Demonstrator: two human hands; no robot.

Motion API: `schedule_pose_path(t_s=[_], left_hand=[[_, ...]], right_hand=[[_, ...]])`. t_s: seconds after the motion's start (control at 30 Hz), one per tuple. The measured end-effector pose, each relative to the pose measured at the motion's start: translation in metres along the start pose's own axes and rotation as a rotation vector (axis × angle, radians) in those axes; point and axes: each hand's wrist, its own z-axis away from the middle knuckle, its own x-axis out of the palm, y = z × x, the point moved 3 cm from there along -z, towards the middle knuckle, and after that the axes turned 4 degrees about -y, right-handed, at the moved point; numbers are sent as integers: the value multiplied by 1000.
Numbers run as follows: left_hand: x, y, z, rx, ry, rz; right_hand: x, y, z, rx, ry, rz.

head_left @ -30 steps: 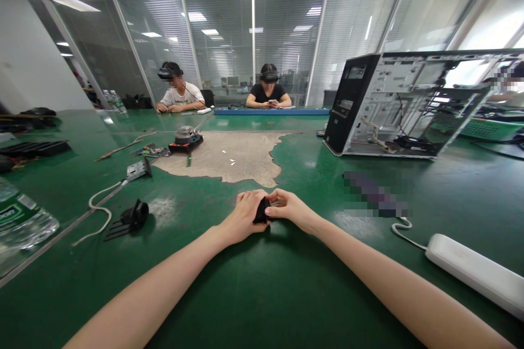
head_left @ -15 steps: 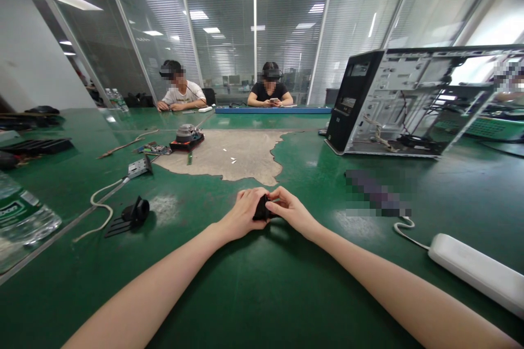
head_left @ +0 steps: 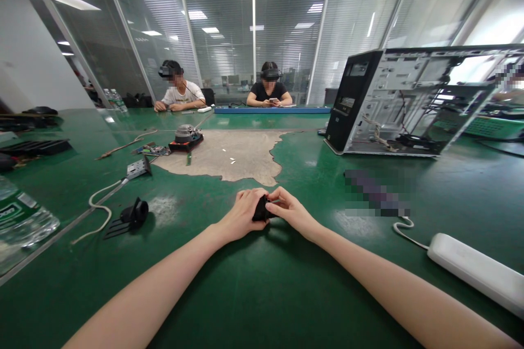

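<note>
Your two hands meet in front of you, low over the green surface [head_left: 229, 294], both closed on one small black part. Left hand [head_left: 244, 211]: back turned up, fingers curled over the far left side of the black part [head_left: 260, 208], thumb along the near edge; bent, little gap. Right hand [head_left: 290, 208]: thumb and fingertips drawn in to a narrow pinch at the part's right edge, wrist angled in from the right. Fingertips of the two hands nearly meet at the top of the part; the palms are well apart. Part sits between the hands, just nearer you than the torn edge of the bare tan patch [head_left: 245, 158]. A dark face of it shows toward you, leaning, its upper end tipped a little right; a darker bit runs under the right fingertips. Most of it is covered, so you cannot tell its full long axis or which end is the front, nor whether it touches the surface. Off to your left, well apart: a black bracket with a ring [head_left: 135, 215], its prongs pointing left and toward you; beyond it, a metal box [head_left: 138, 168] with a pale cable. To your right, a white power strip [head_left: 475, 267], slanting in toward your forearm.
</note>
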Motion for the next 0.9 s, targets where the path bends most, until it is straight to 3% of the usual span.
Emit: schedule_pose_path(t_s=[0.17, 0.4, 0.7, 0.9], left_hand=[[0, 0, -1, 1, -5, -3], [1, -1, 0, 6, -7, 0], [-1, 0, 0, 7, -8, -2], [0, 0, 1, 12, -1, -9]], right_hand=[[-2, 8, -4, 66, 27, 26], [1, -3, -1, 22, -101, -69], [-1, 2, -4, 83, 48, 4], [0, -4, 0, 47, -70, -61]])
